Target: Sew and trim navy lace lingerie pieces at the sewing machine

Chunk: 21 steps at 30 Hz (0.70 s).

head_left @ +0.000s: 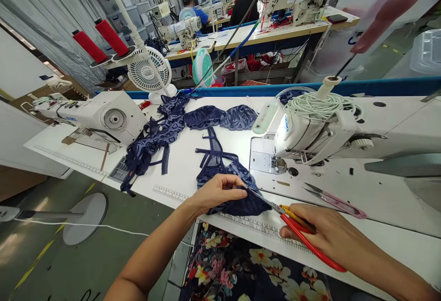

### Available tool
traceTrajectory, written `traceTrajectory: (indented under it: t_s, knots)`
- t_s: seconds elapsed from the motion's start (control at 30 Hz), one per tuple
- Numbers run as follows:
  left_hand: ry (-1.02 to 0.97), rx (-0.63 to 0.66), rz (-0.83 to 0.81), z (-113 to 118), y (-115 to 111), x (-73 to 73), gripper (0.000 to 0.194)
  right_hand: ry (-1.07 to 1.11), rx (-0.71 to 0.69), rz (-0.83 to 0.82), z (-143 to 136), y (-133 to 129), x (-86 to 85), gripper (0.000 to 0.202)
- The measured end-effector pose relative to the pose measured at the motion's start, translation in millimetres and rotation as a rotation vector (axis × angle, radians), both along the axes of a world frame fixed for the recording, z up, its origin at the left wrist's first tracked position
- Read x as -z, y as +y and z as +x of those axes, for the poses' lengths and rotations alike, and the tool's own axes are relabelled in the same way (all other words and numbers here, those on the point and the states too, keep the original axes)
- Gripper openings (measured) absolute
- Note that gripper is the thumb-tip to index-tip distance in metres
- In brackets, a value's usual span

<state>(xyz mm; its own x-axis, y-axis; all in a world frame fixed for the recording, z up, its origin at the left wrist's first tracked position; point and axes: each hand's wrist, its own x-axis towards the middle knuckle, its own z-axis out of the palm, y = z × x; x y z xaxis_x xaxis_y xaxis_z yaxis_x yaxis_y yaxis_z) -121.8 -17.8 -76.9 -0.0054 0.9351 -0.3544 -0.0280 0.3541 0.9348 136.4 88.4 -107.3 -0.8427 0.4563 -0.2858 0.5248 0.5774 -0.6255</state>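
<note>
Right hand [327,236] grips red scissors [303,234]; left hand [217,190] pinches navy lace garment [234,186]; labels unreadable.

Both forearms bare, no sleeves, gloves, rings or watch visible on left hand [215,191] or right hand [325,233]; dark floral-print garment [248,266] over lap.

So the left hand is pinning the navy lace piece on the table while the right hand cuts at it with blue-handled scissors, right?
Not quite: the head view shows the scissors have red handles, not blue. The rest holds: the left hand pins the navy lace piece on the table while the right hand works the blades at its edge.
</note>
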Motion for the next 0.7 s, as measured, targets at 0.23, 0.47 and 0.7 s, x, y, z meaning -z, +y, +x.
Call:
traceTrajectory:
  t_s: [0.23, 0.47, 0.7]
  knots:
    - [0.022, 0.049, 0.007, 5, -2, -1.0, 0.033, -0.036, -0.019, 0.151, -3, -3, -6.6, 0.03]
    - [-0.006, 0.065, 0.024, 12, 0, -4.8, 0.024, -0.011, -0.018, 0.072, -10, -8, -9.9, 0.036]
    - [-0.024, 0.101, 0.056, 10, -3, -1.5, 0.021, -0.068, 0.004, -0.053, -9, -13, -14.0, 0.04]
